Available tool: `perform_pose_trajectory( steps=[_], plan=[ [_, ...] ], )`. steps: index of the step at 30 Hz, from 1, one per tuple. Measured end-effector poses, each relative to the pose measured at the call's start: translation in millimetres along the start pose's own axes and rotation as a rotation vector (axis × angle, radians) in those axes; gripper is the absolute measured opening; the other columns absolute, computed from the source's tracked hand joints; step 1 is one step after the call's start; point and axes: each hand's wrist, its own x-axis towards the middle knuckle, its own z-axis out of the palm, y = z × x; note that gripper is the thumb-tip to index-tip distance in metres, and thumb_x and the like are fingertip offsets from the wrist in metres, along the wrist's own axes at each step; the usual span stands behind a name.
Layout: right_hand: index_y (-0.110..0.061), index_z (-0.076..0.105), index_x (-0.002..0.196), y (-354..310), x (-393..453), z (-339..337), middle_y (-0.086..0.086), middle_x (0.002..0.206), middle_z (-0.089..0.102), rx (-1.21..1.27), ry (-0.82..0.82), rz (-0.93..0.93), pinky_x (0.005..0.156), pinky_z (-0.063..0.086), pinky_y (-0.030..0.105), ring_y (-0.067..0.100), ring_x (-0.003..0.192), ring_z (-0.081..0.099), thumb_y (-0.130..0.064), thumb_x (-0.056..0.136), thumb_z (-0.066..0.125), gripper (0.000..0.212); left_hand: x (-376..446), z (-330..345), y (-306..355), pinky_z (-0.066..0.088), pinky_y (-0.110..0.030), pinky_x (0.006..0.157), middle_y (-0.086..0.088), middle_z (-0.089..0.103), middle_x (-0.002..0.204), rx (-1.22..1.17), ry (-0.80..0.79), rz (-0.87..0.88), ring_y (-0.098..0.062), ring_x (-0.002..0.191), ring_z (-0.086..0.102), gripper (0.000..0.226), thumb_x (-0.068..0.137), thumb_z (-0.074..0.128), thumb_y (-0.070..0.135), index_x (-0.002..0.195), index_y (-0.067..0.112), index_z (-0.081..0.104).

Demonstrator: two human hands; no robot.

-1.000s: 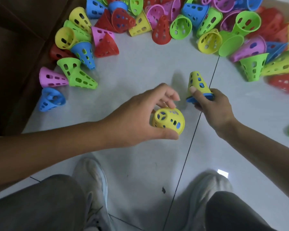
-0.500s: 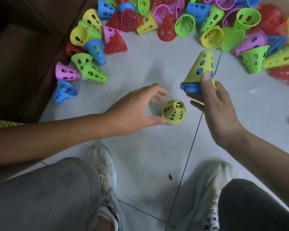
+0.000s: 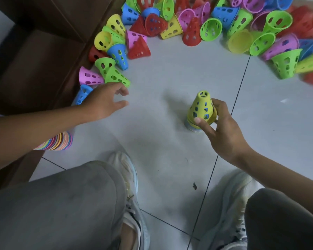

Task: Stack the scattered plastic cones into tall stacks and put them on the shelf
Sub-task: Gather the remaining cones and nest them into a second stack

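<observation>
The small stack of cones now stands upright on the floor at the centre right of the frame, a yellow cone on top with blue showing through its holes and a blue rim at the base. Half a second ago the right hand held a yellow-over-blue pair tilted in the air while a second yellow cone sat on the floor by the left hand; now the stack is in one place. The right hand's grip pinches the lower edge of the stack, thumb in front and fingers curled behind it.

The left hand has left the centre and moved to the middle left of the frame, fingers spread and relaxed, holding nothing. It hovers just beside a green cone, a pink cone and a blue cone lying at the edge of the scattered pile, which arcs across the top of the frame.

Under the left forearm, at the left edge, the rims of a tall multicoloured stack show. Grey trousers and pale shoes fill the bottom of the frame.
</observation>
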Motion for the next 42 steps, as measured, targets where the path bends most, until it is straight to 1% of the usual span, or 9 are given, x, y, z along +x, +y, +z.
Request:
perform_pose_trajectory(
  steps=[3,5,10,14,21,33,37,39,42],
  plan=[
    [-0.026,0.040,0.136,12,2,5,-0.005,0.127,0.053,0.014,-0.005,0.007,0.100,0.049,0.041,0.013,0.121,0.050,-0.039,0.094,0.064,0.050,3,-7,-17,0.039,-0.020,0.087,-0.001,0.068,0.111,0.095,0.024,0.053,-0.021,0.105,0.062,0.028,0.085,0.079,0.016,0.109,0.011,0.066],
    [-0.028,0.041,0.136,17,4,8,-0.004,0.131,0.049,0.047,-0.018,0.019,0.101,0.051,0.044,0.015,0.125,0.049,-0.038,0.092,0.065,0.051,4,-11,-26,0.042,-0.027,0.088,-0.001,0.067,0.114,0.163,0.047,0.075,-0.022,0.106,0.059,0.029,0.085,0.079,0.018,0.110,0.013,0.066],
    [-0.035,0.040,0.132,14,17,11,-0.008,0.130,0.056,0.100,-0.074,0.022,0.097,0.048,0.022,0.008,0.123,0.053,-0.031,0.093,0.068,0.048,9,-20,-46,0.048,-0.043,0.092,-0.008,0.062,0.114,0.235,0.088,0.086,-0.032,0.105,0.057,0.038,0.080,0.083,0.017,0.114,0.011,0.064],
    [-0.037,0.040,0.134,6,33,21,-0.014,0.130,0.055,0.106,-0.146,-0.033,0.101,0.051,0.032,-0.003,0.122,0.051,-0.027,0.092,0.070,0.052,12,-32,-58,0.050,-0.047,0.086,-0.014,0.058,0.112,0.277,0.142,0.012,-0.035,0.100,0.056,0.048,0.076,0.085,0.018,0.117,0.010,0.060],
    [-0.036,0.042,0.136,-9,64,53,-0.013,0.134,0.052,0.155,-0.223,-0.083,0.100,0.053,0.039,0.007,0.126,0.052,-0.025,0.091,0.072,0.055,6,-37,-75,0.048,-0.049,0.088,-0.021,0.054,0.120,0.357,0.110,-0.159,-0.042,0.106,0.054,0.059,0.077,0.085,0.027,0.125,0.010,0.054],
    [-0.033,0.044,0.137,-36,112,101,-0.009,0.134,0.053,0.141,-0.331,-0.164,0.095,0.055,0.023,0.008,0.124,0.053,-0.027,0.090,0.073,0.055,-9,-25,-113,0.053,-0.045,0.093,-0.016,0.045,0.135,0.273,-0.048,-0.410,-0.036,0.114,0.057,0.066,0.080,0.084,0.024,0.133,0.015,0.046],
    [-0.031,0.043,0.138,-40,119,109,-0.009,0.134,0.053,0.146,-0.349,-0.159,0.092,0.055,0.022,0.007,0.122,0.054,-0.027,0.089,0.075,0.058,-8,-22,-116,0.053,-0.045,0.089,-0.017,0.051,0.129,0.300,-0.080,-0.440,-0.037,0.108,0.060,0.052,0.084,0.080,0.023,0.127,0.009,0.055],
    [-0.032,0.042,0.139,-41,119,109,-0.009,0.135,0.052,0.122,-0.346,-0.150,0.092,0.056,0.024,0.005,0.121,0.054,-0.031,0.089,0.074,0.060,-5,-22,-111,0.052,-0.045,0.089,-0.019,0.054,0.128,0.295,-0.048,-0.494,-0.038,0.109,0.060,0.052,0.085,0.079,0.024,0.128,0.006,0.056],
    [-0.032,0.039,0.142,-39,113,101,-0.008,0.138,0.049,0.056,-0.312,-0.124,0.090,0.055,0.024,0.007,0.119,0.055,-0.035,0.090,0.072,0.062,4,-28,-84,0.055,-0.044,0.085,-0.015,0.060,0.117,0.116,0.134,-0.536,-0.034,0.101,0.061,0.049,0.082,0.081,0.027,0.121,0.011,0.056]
  ],
)
